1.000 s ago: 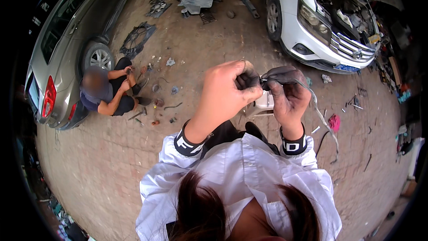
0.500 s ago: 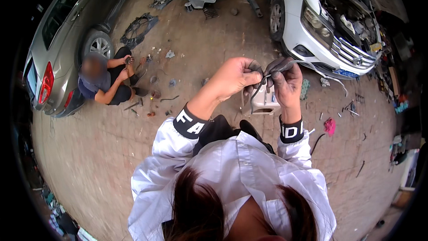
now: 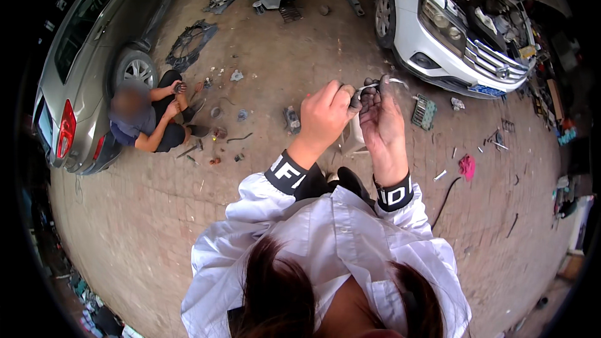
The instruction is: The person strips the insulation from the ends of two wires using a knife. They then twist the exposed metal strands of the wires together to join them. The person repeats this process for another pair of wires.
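Observation:
My left hand (image 3: pixel 325 112) is closed, its thumb and fingers pinching near the end of a thin, pale grey wire-like strip (image 3: pixel 395 81). My right hand (image 3: pixel 383 119) is turned palm up just beside it, with dark smudges on the fingers and palm. The strip runs across the right fingers, held by the thumb, and its free end trails off to the right. What exactly sits between the left fingertips is hidden. Below both hands, partly covered by them, stands a beige plastic stool (image 3: pixel 354 138).
A person (image 3: pixel 150 112) sits on the floor by a grey car (image 3: pixel 87 87) at left. A white car (image 3: pixel 432 44) with its hood up stands at far right. About the floor lie a fan shroud (image 3: pixel 191 44), a green socket case (image 3: pixel 424 112), a pink cloth (image 3: pixel 467 166) and a black hose (image 3: pixel 446 203).
My right hand has turned from a pinch to palm up, and my left hand has shifted slightly. Less of the strip's trailing length shows at right. The view has shifted a little.

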Action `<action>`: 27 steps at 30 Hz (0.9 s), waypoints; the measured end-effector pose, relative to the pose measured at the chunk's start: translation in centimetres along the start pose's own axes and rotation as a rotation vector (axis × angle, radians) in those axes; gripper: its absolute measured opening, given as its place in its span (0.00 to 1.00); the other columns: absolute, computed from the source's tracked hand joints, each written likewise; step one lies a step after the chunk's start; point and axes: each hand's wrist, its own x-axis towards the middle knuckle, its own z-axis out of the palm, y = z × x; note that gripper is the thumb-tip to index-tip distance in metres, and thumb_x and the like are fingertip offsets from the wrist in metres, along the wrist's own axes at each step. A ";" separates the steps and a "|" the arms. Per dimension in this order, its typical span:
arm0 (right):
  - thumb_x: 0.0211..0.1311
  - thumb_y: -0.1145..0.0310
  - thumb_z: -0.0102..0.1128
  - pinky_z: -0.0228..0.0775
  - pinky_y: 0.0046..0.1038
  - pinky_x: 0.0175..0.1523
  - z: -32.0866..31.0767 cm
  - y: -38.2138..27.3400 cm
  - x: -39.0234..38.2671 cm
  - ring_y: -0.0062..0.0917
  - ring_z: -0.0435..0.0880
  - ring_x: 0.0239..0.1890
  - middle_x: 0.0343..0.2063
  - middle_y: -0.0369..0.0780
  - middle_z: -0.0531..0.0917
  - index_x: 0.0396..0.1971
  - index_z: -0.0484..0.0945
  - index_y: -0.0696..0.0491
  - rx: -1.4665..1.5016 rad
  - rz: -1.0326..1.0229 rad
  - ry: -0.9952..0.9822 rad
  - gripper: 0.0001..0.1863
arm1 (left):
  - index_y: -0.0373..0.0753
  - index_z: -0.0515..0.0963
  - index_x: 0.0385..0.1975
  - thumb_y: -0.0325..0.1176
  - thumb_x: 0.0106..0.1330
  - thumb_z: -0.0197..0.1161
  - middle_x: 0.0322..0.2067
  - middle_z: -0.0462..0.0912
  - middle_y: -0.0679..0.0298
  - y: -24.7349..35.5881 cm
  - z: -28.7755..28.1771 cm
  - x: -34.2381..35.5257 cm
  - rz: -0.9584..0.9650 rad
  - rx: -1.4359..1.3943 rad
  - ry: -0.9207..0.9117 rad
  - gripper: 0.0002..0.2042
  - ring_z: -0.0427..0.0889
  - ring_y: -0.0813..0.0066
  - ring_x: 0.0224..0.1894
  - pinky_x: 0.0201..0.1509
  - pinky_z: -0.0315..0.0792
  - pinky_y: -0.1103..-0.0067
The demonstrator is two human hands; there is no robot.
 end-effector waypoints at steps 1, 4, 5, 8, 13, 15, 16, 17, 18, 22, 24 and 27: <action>0.65 0.64 0.57 0.71 0.19 0.40 0.2 0.1 -0.3 0.18 0.77 0.33 0.33 0.37 0.80 0.38 0.74 0.53 0.021 0.005 0.016 0.09 | 0.40 0.74 0.28 0.35 0.46 0.70 0.25 0.73 0.63 -0.1 0.0 0.0 0.018 0.001 0.002 0.13 0.76 0.64 0.23 0.23 0.70 0.74; 0.68 0.61 0.54 0.69 0.18 0.36 0.5 -0.2 -0.5 0.17 0.73 0.29 0.28 0.35 0.78 0.35 0.73 0.52 0.032 0.064 0.008 0.10 | 0.40 0.75 0.29 0.35 0.47 0.70 0.25 0.74 0.64 -0.1 -0.1 0.0 0.051 -0.005 0.006 0.13 0.76 0.65 0.22 0.22 0.71 0.74; 0.68 0.60 0.52 0.67 0.17 0.34 0.5 -0.4 -0.5 0.16 0.71 0.27 0.26 0.34 0.76 0.33 0.73 0.52 0.027 0.090 -0.004 0.11 | 0.40 0.75 0.29 0.35 0.47 0.70 0.26 0.75 0.64 0.1 -0.3 0.0 0.049 -0.012 0.006 0.13 0.76 0.65 0.21 0.22 0.71 0.74; 0.70 0.56 0.48 0.57 0.18 0.26 0.3 -0.7 -0.5 0.15 0.60 0.21 0.18 0.30 0.66 0.25 0.68 0.49 0.152 0.124 -0.156 0.16 | 0.40 0.75 0.29 0.35 0.48 0.70 0.26 0.75 0.63 1.0 -0.7 -0.1 0.029 -0.049 -0.019 0.12 0.77 0.66 0.21 0.21 0.71 0.75; 0.70 0.58 0.48 0.49 0.19 0.23 2.3 -1.3 -1.7 0.15 0.53 0.19 0.13 0.29 0.54 0.16 0.58 0.47 0.022 -0.020 -0.188 0.21 | 0.39 0.74 0.31 0.37 0.47 0.69 0.28 0.74 0.62 1.6 -0.6 0.0 0.002 -0.176 0.000 0.14 0.77 0.65 0.20 0.21 0.71 0.75; 0.70 0.59 0.48 0.49 0.19 0.24 3.0 -1.1 -2.2 0.15 0.53 0.19 0.12 0.29 0.53 0.16 0.57 0.47 -0.009 -0.068 -0.159 0.21 | 0.38 0.74 0.30 0.36 0.47 0.69 0.27 0.75 0.62 1.8 -0.9 0.1 -0.023 -0.185 0.007 0.15 0.78 0.64 0.21 0.22 0.71 0.74; 0.70 0.60 0.47 0.49 0.20 0.24 3.5 -1.0 -2.5 0.16 0.52 0.19 0.12 0.29 0.53 0.16 0.56 0.47 -0.010 -0.092 -0.135 0.21 | 0.37 0.74 0.29 0.35 0.46 0.70 0.26 0.75 0.62 2.1 -1.2 0.5 -0.094 -0.210 -0.014 0.14 0.78 0.65 0.21 0.23 0.72 0.75; 0.71 0.61 0.46 0.48 0.22 0.24 3.7 -0.8 -2.7 0.16 0.51 0.19 0.13 0.29 0.52 0.16 0.55 0.47 -0.012 -0.115 -0.111 0.21 | 0.37 0.75 0.28 0.34 0.46 0.71 0.25 0.76 0.61 2.4 -1.7 1.0 -0.165 -0.234 -0.034 0.14 0.79 0.66 0.22 0.24 0.73 0.77; 0.70 0.61 0.45 0.49 0.22 0.25 3.7 -0.5 -2.7 0.16 0.51 0.19 0.13 0.29 0.52 0.16 0.55 0.47 -0.023 -0.144 -0.157 0.21 | 0.36 0.76 0.27 0.32 0.45 0.72 0.24 0.77 0.61 2.6 -1.9 1.2 -0.236 -0.258 -0.055 0.13 0.80 0.67 0.23 0.25 0.74 0.78; 0.70 0.62 0.45 0.50 0.24 0.27 3.2 0.4 -2.5 0.17 0.51 0.20 0.12 0.30 0.52 0.16 0.55 0.47 -0.064 -0.231 -0.289 0.20 | 0.34 0.75 0.26 0.29 0.45 0.71 0.23 0.77 0.60 2.4 -2.1 1.3 -0.324 -0.352 -0.017 0.12 0.80 0.71 0.23 0.26 0.74 0.80; 0.70 0.62 0.45 0.50 0.24 0.27 2.9 0.8 -2.3 0.17 0.51 0.20 0.13 0.29 0.52 0.16 0.55 0.47 -0.102 -0.272 -0.327 0.20 | 0.34 0.74 0.26 0.27 0.46 0.70 0.23 0.77 0.62 2.4 -2.4 1.6 -0.351 -0.374 -0.033 0.11 0.79 0.76 0.23 0.26 0.73 0.82; 0.70 0.62 0.45 0.48 0.23 0.27 2.6 1.2 -2.3 0.17 0.51 0.20 0.13 0.29 0.52 0.16 0.55 0.47 -0.147 -0.301 -0.356 0.20 | 0.34 0.73 0.26 0.24 0.52 0.67 0.23 0.77 0.67 1.6 -2.3 1.4 -0.597 -0.583 -0.036 0.08 0.78 0.83 0.25 0.28 0.73 0.85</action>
